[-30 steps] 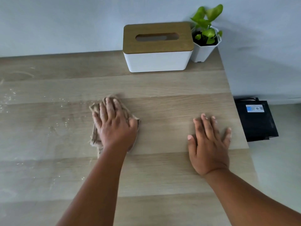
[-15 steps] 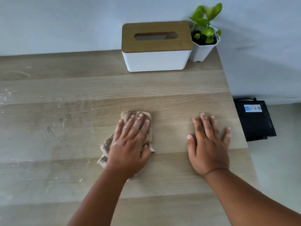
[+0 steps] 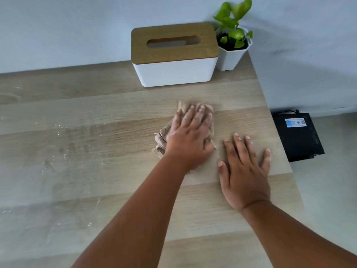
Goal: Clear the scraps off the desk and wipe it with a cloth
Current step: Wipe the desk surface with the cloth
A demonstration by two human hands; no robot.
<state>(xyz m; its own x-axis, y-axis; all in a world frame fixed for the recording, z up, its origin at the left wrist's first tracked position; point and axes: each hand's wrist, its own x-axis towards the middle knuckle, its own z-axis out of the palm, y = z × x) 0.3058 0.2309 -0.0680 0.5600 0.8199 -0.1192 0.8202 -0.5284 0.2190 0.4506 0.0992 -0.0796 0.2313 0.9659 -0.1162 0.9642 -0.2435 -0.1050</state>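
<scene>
Open desk [image 3: 96, 151] leftward; tissue box [image 3: 174, 72] and, seemingly touching, plant pot [image 3: 230, 59] behind.

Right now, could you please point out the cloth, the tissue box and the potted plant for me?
cloth [image 3: 161, 139]: head view, on the bunched folds left of the pressing hand.
tissue box [image 3: 173, 73]: head view, on its white front wall.
potted plant [image 3: 229, 59]: head view, on its white pot.
</scene>
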